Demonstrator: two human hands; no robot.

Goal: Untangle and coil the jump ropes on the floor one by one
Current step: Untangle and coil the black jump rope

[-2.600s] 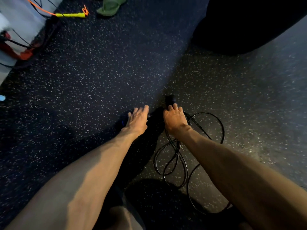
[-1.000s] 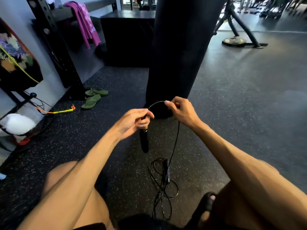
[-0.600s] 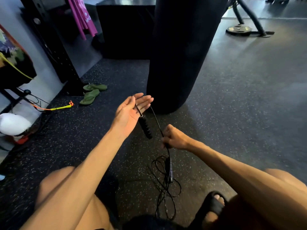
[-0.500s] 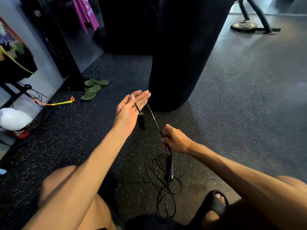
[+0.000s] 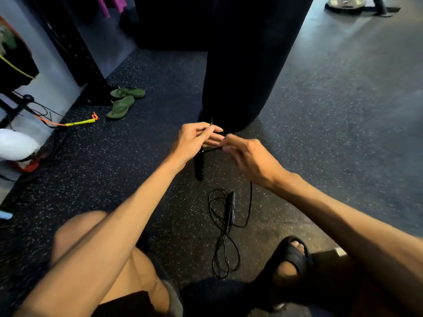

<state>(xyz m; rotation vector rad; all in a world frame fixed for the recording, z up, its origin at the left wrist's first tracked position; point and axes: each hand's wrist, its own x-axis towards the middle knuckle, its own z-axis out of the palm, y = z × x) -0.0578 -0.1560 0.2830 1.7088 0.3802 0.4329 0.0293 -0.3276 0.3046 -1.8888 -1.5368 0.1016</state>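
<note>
Both forearms reach forward from the bottom corners and meet at mid-frame above the bent knees. The left hand is raised with its back to the camera. Its thumb and forefinger are closed in a pinch on the thin black cord of the jump rope, and its other fingers lie straighter behind. The right hand sits just beside it, knuckles up. Its fingers are curled and nip the same cord, which is drawn taut across the short gap between the hands. One ribbed black handle hangs down below the left hand, clear of the floor. A strand drops from under the right hand to the rest of the rope, which lies in loose tangled loops on the floor between the legs with the second handle lying in the loops.

The floor is dark speckled rubber. A black punching bag stands just beyond the hands. A black rack upright stands along the pale wall at the left. A black slide sandal is on the right foot. A pair of green flip-flops lies near the rack. A yellow-and-orange rope trails out from the wall beside them. A weight plate lies at the far top right.
</note>
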